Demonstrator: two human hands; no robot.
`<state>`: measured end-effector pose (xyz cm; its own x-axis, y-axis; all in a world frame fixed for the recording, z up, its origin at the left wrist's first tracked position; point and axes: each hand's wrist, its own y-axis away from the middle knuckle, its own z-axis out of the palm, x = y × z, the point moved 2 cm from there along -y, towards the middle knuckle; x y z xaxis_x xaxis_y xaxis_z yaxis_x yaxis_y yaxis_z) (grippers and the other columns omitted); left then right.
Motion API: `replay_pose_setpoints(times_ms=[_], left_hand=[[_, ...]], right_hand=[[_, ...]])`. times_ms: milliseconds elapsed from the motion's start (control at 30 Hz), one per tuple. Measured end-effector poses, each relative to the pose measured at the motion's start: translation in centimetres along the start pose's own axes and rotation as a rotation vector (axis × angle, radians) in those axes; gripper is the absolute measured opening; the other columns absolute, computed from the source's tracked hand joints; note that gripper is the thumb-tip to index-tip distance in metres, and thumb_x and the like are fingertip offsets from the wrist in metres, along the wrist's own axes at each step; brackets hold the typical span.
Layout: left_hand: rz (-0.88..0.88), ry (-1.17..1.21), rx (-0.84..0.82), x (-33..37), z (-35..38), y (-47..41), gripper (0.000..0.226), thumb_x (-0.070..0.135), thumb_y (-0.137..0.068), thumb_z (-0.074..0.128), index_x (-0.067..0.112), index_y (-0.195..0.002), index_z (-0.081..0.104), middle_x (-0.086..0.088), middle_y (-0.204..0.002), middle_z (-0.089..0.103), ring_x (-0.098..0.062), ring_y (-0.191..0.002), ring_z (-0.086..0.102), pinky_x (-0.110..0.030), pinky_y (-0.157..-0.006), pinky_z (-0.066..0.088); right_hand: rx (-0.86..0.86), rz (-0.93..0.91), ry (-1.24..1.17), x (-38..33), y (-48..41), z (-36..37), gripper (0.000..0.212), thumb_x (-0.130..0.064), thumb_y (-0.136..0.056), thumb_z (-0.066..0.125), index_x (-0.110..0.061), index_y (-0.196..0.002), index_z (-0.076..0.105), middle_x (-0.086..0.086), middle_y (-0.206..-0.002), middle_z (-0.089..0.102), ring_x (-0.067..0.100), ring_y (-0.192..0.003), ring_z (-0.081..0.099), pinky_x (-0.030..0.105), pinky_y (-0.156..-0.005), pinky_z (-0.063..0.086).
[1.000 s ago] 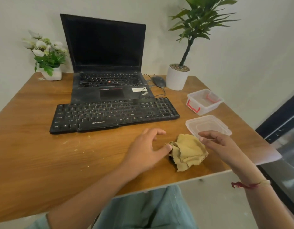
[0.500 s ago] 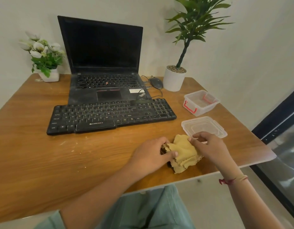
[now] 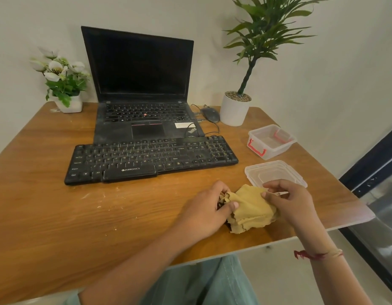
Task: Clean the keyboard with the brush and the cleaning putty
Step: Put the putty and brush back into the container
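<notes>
Bearing the keyboard — crumb-speckled wooden table, white walls.

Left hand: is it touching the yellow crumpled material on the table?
Touching. The head view shows the left hand pinching the yellow material, thumb on top.

Both bare forearms reached forward from the bottom edge and converged. The left hand lay palm down, its fingers curled round the left edge of a yellow lump and its thumb pressed on top. The right hand pinched the lump's right side between curled fingers and thumb. A red thread circled the right wrist.
</notes>
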<state>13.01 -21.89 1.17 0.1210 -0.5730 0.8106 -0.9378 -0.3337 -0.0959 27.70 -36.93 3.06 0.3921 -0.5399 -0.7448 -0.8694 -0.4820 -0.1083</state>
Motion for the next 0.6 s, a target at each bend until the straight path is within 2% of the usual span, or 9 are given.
replay_pose_setpoints(times_ms=[67, 167, 233, 267, 300, 400, 467, 533, 600], left_hand=[[0.056, -0.018, 0.012, 0.2, 0.0, 0.4, 0.013, 0.044, -0.093, 0.051, 0.036, -0.1, 0.042, 0.009, -0.075, 0.055, -0.004, -0.054, 0.041, -0.022, -0.05, 0.03], [0.137, 0.028, 0.068, 0.4, -0.4, 1.0, 0.012, 0.043, -0.094, 0.049, 0.036, -0.097, 0.04, 0.002, -0.074, 0.056, -0.006, -0.05, 0.039, -0.021, -0.047, 0.027], [0.177, 0.122, 0.098, 0.3, -0.8, 1.0, 0.013, 0.047, -0.092, 0.048, 0.037, -0.095, 0.041, -0.001, -0.077, 0.057, -0.009, -0.052, 0.042, -0.03, -0.046, 0.033], [0.181, 0.182, 0.101, 0.3, -1.1, 1.0, 0.013, 0.049, -0.091, 0.047, 0.037, -0.094, 0.041, -0.001, -0.078, 0.056, -0.017, -0.058, 0.046, -0.037, -0.051, 0.038], [0.172, 0.274, 0.09, 0.5, -1.4, 1.0, 0.012, 0.048, -0.091, 0.047, 0.037, -0.093, 0.042, 0.002, -0.078, 0.054, -0.021, -0.064, 0.049, -0.039, -0.055, 0.041], [0.08, 0.652, 0.034, 0.7, -2.2, 1.0, 0.008, 0.027, -0.094, 0.051, 0.028, -0.088, 0.046, 0.006, -0.082, 0.055, -0.016, -0.078, 0.055, -0.034, -0.069, 0.049], [0.024, 0.888, 0.0, 0.8, -2.8, 1.0, 0.009, 0.019, -0.092, 0.053, 0.021, -0.086, 0.046, 0.007, -0.077, 0.059, -0.012, -0.075, 0.06, -0.026, -0.064, 0.052], [0.032, 1.043, -0.024, 1.0, -3.5, 0.9, 0.009, 0.014, -0.084, 0.052, 0.018, -0.083, 0.044, 0.008, -0.065, 0.054, -0.008, -0.061, 0.054, -0.02, -0.052, 0.046], [0.055, 1.101, -0.045, 1.1, -4.4, 0.8, 0.011, 0.01, -0.079, 0.049, 0.02, -0.075, 0.046, 0.009, -0.061, 0.047, -0.006, -0.056, 0.047, -0.02, -0.049, 0.04]], right_hand=[[0.015, -0.007, -0.03, -0.3, 0.2, -0.1, 0.017, -0.015, -0.08, 0.072, -0.03, -0.088, 0.067, -0.005, -0.087, 0.065, 0.018, -0.076, 0.06, 0.024, -0.059, 0.046], [0.144, -0.071, -0.144, -1.1, 1.0, -0.2, 0.019, -0.013, -0.08, 0.072, -0.025, -0.093, 0.07, -0.008, -0.089, 0.067, 0.011, -0.068, 0.055, 0.024, -0.06, 0.044], [0.229, -0.157, -0.261, -2.1, 1.6, -0.5, 0.018, -0.011, -0.08, 0.072, -0.024, -0.092, 0.072, -0.008, -0.089, 0.07, 0.002, -0.068, 0.053, 0.026, -0.063, 0.045], [0.256, -0.195, -0.318, -2.7, 1.9, -0.7, 0.017, -0.01, -0.08, 0.072, -0.023, -0.091, 0.072, -0.008, -0.089, 0.07, 0.001, -0.07, 0.054, 0.025, -0.064, 0.046], [0.27, -0.232, -0.367, -3.5, 2.2, -0.8, 0.017, -0.009, -0.08, 0.072, -0.023, -0.09, 0.071, -0.008, -0.09, 0.07, 0.001, -0.073, 0.056, 0.023, -0.065, 0.047], [0.261, -0.302, -0.507, -5.4, 2.8, -0.7, 0.017, -0.009, -0.08, 0.07, -0.024, -0.088, 0.071, -0.005, -0.086, 0.069, 0.005, -0.078, 0.058, 0.018, -0.065, 0.047], [0.217, -0.28, -0.594, -6.4, 3.1, -0.3, 0.017, -0.015, -0.075, 0.071, -0.022, -0.091, 0.07, -0.005, -0.088, 0.068, 0.007, -0.081, 0.057, 0.023, -0.069, 0.047], [0.102, -0.182, -0.729, -6.6, 2.9, 0.4, 0.039, -0.026, -0.066, 0.076, -0.022, -0.104, 0.068, -0.005, -0.099, 0.064, 0.009, -0.092, 0.058, 0.031, -0.077, 0.05], [-0.089, -0.004, -0.854, -6.5, 2.5, 1.2, 0.074, -0.044, -0.05, 0.087, -0.028, -0.118, 0.062, 0.002, -0.116, 0.06, 0.018, -0.106, 0.059, 0.04, -0.084, 0.052]])
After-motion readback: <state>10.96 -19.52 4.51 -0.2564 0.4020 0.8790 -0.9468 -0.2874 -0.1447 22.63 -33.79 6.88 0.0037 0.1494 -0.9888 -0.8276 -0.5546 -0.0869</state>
